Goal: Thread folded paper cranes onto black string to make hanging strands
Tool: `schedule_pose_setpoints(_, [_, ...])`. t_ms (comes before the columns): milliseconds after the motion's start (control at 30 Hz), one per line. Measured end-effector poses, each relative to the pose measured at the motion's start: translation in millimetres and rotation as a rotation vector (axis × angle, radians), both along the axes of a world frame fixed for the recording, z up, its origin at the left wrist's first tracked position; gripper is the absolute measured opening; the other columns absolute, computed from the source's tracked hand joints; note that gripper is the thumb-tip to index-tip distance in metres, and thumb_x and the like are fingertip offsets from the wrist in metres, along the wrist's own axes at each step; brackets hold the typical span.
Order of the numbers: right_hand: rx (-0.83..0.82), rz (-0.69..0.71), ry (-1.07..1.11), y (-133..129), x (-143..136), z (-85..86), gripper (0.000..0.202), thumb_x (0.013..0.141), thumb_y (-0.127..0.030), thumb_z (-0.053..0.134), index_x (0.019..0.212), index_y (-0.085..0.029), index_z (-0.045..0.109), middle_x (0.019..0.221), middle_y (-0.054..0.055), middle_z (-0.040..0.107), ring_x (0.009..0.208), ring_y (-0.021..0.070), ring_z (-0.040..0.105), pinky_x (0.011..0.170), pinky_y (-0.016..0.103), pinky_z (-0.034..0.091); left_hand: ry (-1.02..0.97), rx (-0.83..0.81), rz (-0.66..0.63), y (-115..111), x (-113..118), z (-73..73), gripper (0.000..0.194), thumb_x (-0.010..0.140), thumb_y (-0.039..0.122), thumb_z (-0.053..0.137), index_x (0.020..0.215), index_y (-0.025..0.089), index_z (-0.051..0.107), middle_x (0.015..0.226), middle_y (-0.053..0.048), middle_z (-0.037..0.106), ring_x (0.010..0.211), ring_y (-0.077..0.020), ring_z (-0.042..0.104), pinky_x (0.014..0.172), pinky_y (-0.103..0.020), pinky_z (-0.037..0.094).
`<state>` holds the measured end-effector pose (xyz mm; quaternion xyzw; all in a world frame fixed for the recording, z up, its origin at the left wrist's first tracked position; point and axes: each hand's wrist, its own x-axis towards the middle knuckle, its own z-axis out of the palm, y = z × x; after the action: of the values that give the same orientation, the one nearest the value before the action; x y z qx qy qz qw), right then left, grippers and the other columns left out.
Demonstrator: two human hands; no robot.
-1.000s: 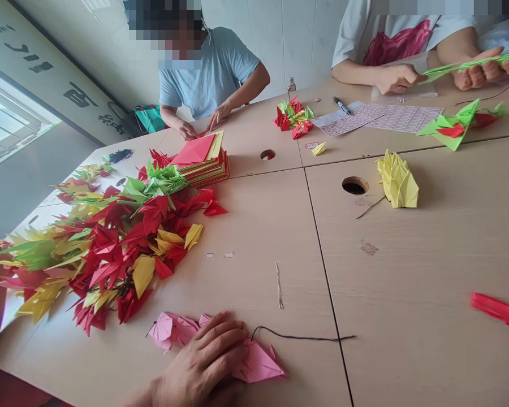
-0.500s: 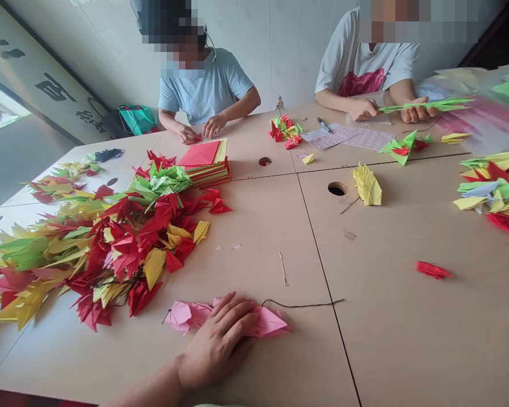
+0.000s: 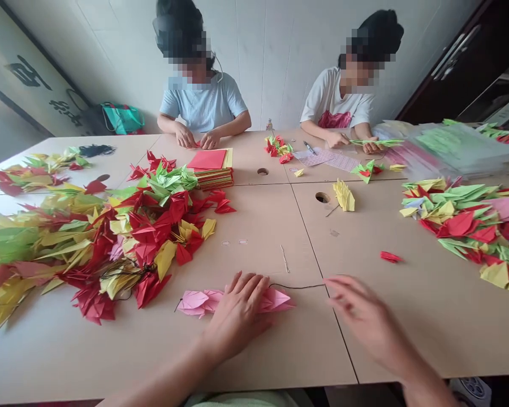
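Pink paper [image 3: 193, 303] lies beneath the flat left hand [image 3: 240, 312], right hand [image 3: 362, 311] unclenched.

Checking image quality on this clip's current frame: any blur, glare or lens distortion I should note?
Head view: the right hand is smeared, probably by motion, while the left hand and the pink folded paper look fairly crisp; head view: a pale sheen washes the far left of the table; head view: the dark cabinet leans steeply, suggesting wide-angle distortion.
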<state>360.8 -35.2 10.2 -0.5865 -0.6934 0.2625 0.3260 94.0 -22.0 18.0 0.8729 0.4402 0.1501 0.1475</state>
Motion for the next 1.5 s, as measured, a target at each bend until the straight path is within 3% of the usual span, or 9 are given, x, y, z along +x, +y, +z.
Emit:
schedule_pose_setpoints(100, [-0.082, 0.297, -0.134, 8, -40, -1.9, 0.04, 0.086, -0.012, 0.049, 0.12, -0.03, 0.057, 0.123, 0.006, 0.056, 0.108, 0.0207, 0.059, 0.089, 0.033, 0.052, -0.003, -0.026, 0.01, 2, 1, -0.2, 0.055, 0.074, 0.03, 0.071, 0.122, 0.016, 0.048, 0.115, -0.011, 0.062, 0.108, -0.0293, 0.054, 0.102, -0.055, 0.037])
schedule_pose_setpoints(167, [-0.081, 0.347, -0.194, 14, -62, -5.7, 0.045, 0.083, -0.003, 0.041, 0.118, -0.027, 0.057, 0.12, 0.007, 0.056, 0.108, 0.021, 0.058, 0.089, 0.037, 0.051, -0.006, -0.034, 0.015, 2, -1, -2.0, 0.043, 0.075, 0.028, 0.071, 0.113, 0.016, 0.054, 0.107, -0.009, 0.063, 0.103, -0.0274, 0.055, 0.101, -0.053, 0.038])
schedule_pose_setpoints(267, [-0.094, 0.322, -0.225, 19, -80, -9.5, 0.039, 0.085, -0.005, 0.038, 0.11, -0.025, 0.06, 0.114, 0.008, 0.058, 0.098, 0.0202, 0.062, 0.083, 0.036, 0.053, -0.025, -0.029, 0.031, 1, -7, -4.8, 0.034, 0.076, 0.024, 0.069, 0.106, 0.017, 0.055, 0.101, -0.007, 0.063, 0.099, -0.0256, 0.056, 0.099, -0.051, 0.04])
schedule_pose_setpoints(533, [-0.094, 0.316, -0.188, 25, -82, -12.2, 0.037, 0.088, -0.009, 0.038, 0.114, -0.025, 0.059, 0.11, 0.006, 0.06, 0.097, 0.0184, 0.062, 0.083, 0.033, 0.051, -0.119, -0.05, 0.043, -1, -17, -13.1, 0.033, 0.079, 0.018, 0.064, 0.109, 0.019, 0.05, 0.102, -0.007, 0.062, 0.095, -0.0257, 0.054, 0.082, -0.041, 0.047])
schedule_pose_setpoints(633, [-0.118, 0.285, -0.233, 27, -86, -11.2, 0.022, 0.091, -0.018, 0.041, 0.094, -0.023, 0.063, 0.096, 0.005, 0.061, 0.081, 0.0185, 0.063, 0.071, 0.032, 0.051, -0.177, -0.051, 0.05, 0, -19, -17.9, 0.034, 0.078, 0.016, 0.064, 0.109, 0.018, 0.05, 0.104, -0.007, 0.062, 0.097, -0.0255, 0.053, 0.083, -0.04, 0.046])
schedule_pose_setpoints(733, [-0.111, 0.263, -0.259, 28, -88, -9.6, 0.021, 0.092, -0.02, 0.039, 0.083, -0.022, 0.058, 0.089, 0.004, 0.059, 0.073, 0.0181, 0.06, 0.065, 0.031, 0.047, -0.212, -0.049, 0.07, 1, -21, -21.1, 0.038, 0.077, 0.013, 0.064, 0.111, 0.018, 0.049, 0.105, -0.007, 0.062, 0.098, -0.0258, 0.054, 0.083, -0.04, 0.046])
schedule_pose_setpoints(967, [-0.164, 0.208, -0.033, 24, -86, -6.9, 0.018, 0.094, -0.033, 0.041, 0.082, -0.023, 0.051, 0.072, 0.0, 0.059, 0.065, 0.0161, 0.056, 0.061, 0.027, 0.045, -0.241, -0.034, 0.085, 3, -23, -24.9, 0.041, 0.077, 0.013, 0.062, 0.115, 0.02, 0.049, 0.106, -0.008, 0.062, 0.1, -0.026, 0.054, 0.084, -0.042, 0.046])
schedule_pose_setpoints(1200, [-0.221, 0.197, 0.16, 25, -85, -9.0, 0.021, 0.09, -0.038, 0.048, 0.081, -0.021, 0.055, 0.075, 0.001, 0.061, 0.069, 0.0158, 0.057, 0.065, 0.025, 0.047, -0.258, -0.037, 0.1, 3, -23, -29.2, 0.046, 0.077, 0.014, 0.064, 0.119, 0.021, 0.047, 0.109, -0.008, 0.06, 0.103, -0.0261, 0.053, 0.088, -0.043, 0.045])
schedule_pose_setpoints(1500, [-0.2, 0.134, 0.187, 26, -83, -12.5, 0.023, 0.09, -0.04, 0.049, 0.083, -0.02, 0.057, 0.076, 0.003, 0.062, 0.069, 0.0163, 0.057, 0.064, 0.025, 0.047, -0.224, -0.034, 0.059, 5, -22, -21.0, 0.038, 0.078, 0.014, 0.064, 0.113, 0.02, 0.049, 0.109, -0.006, 0.061, 0.101, -0.0235, 0.052, 0.098, -0.044, 0.038])
